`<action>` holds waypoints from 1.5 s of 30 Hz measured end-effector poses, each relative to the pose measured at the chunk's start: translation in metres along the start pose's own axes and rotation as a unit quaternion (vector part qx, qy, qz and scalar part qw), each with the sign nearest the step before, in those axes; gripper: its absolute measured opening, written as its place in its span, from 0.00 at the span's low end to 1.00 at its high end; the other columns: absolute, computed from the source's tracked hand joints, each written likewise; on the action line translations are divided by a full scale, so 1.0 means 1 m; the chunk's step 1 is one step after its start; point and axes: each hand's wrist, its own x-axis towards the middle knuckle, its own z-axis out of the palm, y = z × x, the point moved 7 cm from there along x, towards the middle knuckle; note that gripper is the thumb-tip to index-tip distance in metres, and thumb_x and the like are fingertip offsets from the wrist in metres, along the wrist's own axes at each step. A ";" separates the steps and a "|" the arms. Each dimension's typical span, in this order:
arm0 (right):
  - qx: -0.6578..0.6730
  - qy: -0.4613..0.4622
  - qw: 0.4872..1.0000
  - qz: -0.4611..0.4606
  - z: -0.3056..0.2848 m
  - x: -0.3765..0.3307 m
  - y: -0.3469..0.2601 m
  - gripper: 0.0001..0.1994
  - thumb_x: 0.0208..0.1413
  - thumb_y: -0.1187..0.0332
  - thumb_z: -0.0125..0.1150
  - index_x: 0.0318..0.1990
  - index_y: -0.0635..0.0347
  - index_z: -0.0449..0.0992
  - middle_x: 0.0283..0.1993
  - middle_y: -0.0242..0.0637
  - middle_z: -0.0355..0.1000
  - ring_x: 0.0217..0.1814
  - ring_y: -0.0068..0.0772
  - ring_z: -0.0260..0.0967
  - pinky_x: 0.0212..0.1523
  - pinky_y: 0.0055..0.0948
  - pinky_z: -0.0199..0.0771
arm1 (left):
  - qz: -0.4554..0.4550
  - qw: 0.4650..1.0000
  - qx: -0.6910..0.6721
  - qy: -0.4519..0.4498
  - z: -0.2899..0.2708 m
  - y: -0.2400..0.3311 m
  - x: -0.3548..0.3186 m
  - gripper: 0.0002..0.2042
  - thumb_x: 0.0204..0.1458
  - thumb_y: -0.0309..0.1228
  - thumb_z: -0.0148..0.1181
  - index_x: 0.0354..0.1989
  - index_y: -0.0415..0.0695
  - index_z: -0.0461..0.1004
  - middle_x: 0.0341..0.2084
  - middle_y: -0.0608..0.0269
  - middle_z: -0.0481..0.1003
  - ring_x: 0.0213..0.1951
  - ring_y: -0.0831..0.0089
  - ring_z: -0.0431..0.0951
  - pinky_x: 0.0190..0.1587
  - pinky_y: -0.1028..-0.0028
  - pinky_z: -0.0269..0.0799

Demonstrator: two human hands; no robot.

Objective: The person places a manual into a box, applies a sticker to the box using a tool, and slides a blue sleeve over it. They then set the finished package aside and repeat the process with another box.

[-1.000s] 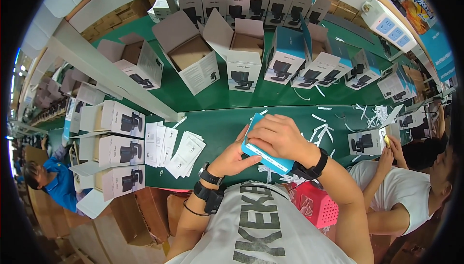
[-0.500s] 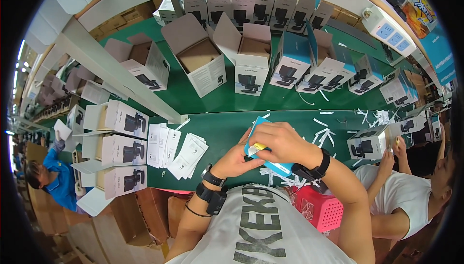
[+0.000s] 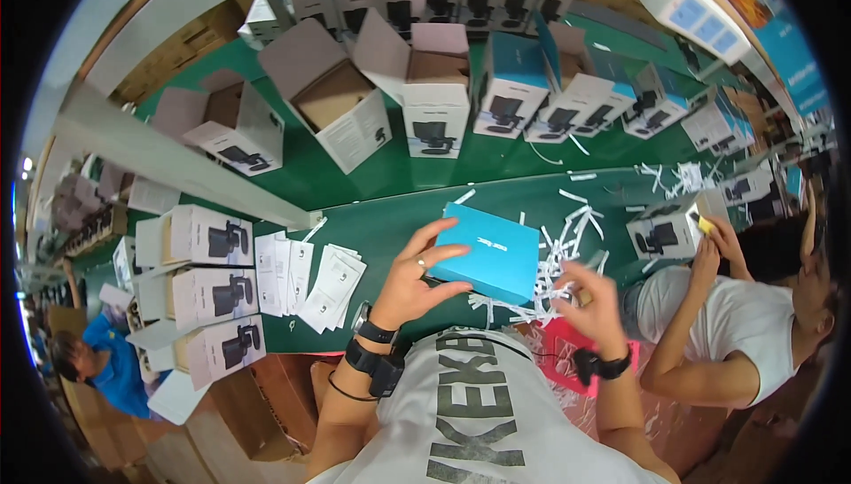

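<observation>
My left hand grips the left edge of a flat blue box, held just above the green table. My right hand is off the box, low to its right, fingers spread and blurred, over a scatter of white paper strips. A watch and a dark band sit on my left wrist, a dark band on my right wrist.
Open white product boxes stand in rows on the raised green shelf. Stacked closed boxes and white leaflets lie at left. A person in white handles a box at right. A red basket sits below the table edge.
My right hand has let go of the blue box and dropped to the right. The box now lies flatter in my left hand, its blue top facing up.
</observation>
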 end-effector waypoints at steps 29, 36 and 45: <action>-0.091 0.224 0.953 -0.181 0.134 -0.013 0.002 0.19 0.47 0.74 0.76 0.50 0.60 0.85 0.58 0.41 0.81 0.33 0.34 0.81 0.31 0.29 0.79 | 0.154 0.794 0.525 -0.264 0.059 -0.024 -0.015 0.45 0.55 0.49 0.67 0.79 0.47 0.54 0.78 0.42 0.48 0.78 0.41 0.49 0.76 0.39 0.44; -0.071 0.200 0.961 -0.174 0.120 -0.003 -0.008 0.16 0.48 0.71 0.79 0.46 0.60 0.87 0.54 0.43 0.83 0.41 0.39 0.84 0.36 0.29 0.82 | 0.129 0.845 0.463 -0.233 0.027 -0.007 0.015 0.43 0.55 0.55 0.64 0.78 0.51 0.58 0.72 0.29 0.52 0.73 0.33 0.52 0.75 0.40 0.45; -0.015 0.197 0.964 -0.180 0.117 -0.001 -0.004 0.15 0.55 0.77 0.72 0.51 0.61 0.85 0.57 0.44 0.82 0.36 0.34 0.81 0.37 0.27 0.82 | 0.140 0.856 0.435 -0.243 -0.012 -0.001 0.022 0.47 0.47 0.59 0.70 0.76 0.54 0.62 0.65 0.27 0.59 0.66 0.35 0.60 0.71 0.40 0.53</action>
